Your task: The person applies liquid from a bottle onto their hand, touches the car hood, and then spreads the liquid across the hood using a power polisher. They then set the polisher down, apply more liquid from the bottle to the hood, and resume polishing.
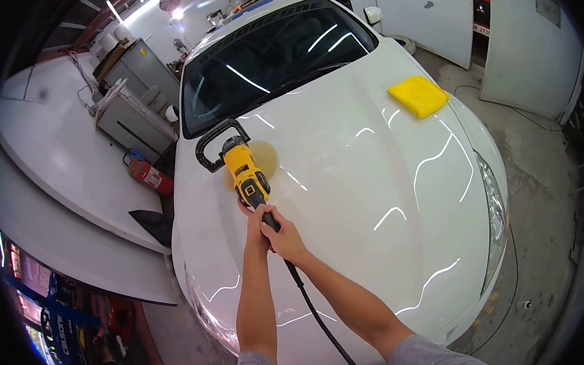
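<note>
Both my hands are wrapped round the black rear grip of a yellow and black car polisher (240, 163). My left hand (257, 221) holds it from the left, and my right hand (286, 238) closes over the same grip from the right. The polisher's round pale yellow pad (265, 157) lies against the white car hood (344, 192), partly hidden by the tool body. At its far end sticks out a black loop handle (215, 142), which neither hand touches. A black power cord (318, 319) runs from the grip down between my forearms.
A folded yellow cloth (418, 96) lies on the hood's far right side. The dark windshield (272, 56) rises beyond the hood. A red fire extinguisher (150, 175) and grey cabinets (136, 125) stand left of the car. A thin cable (513, 273) trails over the concrete floor at right.
</note>
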Demonstrator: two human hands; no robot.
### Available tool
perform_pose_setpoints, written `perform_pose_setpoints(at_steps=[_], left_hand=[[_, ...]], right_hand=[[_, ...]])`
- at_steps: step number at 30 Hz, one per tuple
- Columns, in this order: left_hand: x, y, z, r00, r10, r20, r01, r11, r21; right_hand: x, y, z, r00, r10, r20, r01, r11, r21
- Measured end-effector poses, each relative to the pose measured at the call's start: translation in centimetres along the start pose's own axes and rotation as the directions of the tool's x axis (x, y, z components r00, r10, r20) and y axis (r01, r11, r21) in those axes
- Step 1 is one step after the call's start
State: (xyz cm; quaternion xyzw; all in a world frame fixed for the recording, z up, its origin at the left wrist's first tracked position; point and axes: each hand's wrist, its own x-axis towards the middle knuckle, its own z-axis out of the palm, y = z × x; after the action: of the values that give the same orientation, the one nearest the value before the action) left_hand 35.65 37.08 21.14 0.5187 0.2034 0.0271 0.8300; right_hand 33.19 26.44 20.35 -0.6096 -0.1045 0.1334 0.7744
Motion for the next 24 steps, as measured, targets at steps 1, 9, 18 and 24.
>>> perform_pose_setpoints(at_steps=[1,9,18,24], left_hand=[[0.6,0.1,0.2,1.0,-0.013,-0.005,0.013,1.0,-0.016],[4.8,0.6,3.3,0.999,-0.03,0.034,0.029,0.999,0.028],[3.6,1.8,11.5,0.983,-0.109,0.148,0.088,0.986,0.14],[5.9,0.3,13.3,0.959,-0.176,0.221,0.145,0.978,0.15]], right_hand=[[0.4,-0.3,-0.3,1.0,-0.002,-0.007,0.002,1.0,0.002],[2.5,-3.0,-2.6,0.995,0.039,-0.087,-0.023,0.984,0.176],[3.8,-5.4,-7.1,0.984,0.028,-0.177,0.011,0.976,0.219],[2.8,-7.1,-9.4,0.966,0.048,-0.254,0.008,0.976,0.216]])
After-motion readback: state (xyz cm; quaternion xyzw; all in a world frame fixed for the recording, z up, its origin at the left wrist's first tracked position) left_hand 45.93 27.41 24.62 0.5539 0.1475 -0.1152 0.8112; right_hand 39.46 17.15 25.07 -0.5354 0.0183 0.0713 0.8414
